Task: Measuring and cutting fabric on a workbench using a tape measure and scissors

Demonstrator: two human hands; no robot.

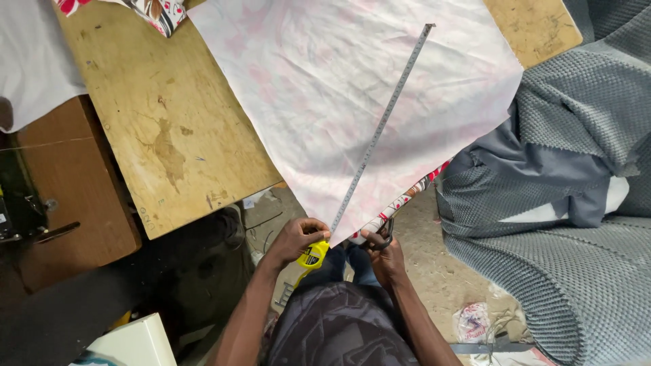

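Single head view, looking steeply down from above, close over wooden table (169,129) edge and lap.

This place looks like a small tailoring workshop. The main sign is the worn wooden worktable (169,129), stained and scratched, with a large sheet of pale fabric with faint pink flowers (339,88) spread over it. Across this fabric lies a long metal measuring tape (383,122), which runs out from a yellow tape case (313,256) at the near edge of the table. Beside the table, on its right, lies a heap of grey textured cloth (576,203). At the far left corner of the table there is a piece of red flowered cloth (159,12). Below the table, the floor (441,271) is bare and dusty, with scraps.
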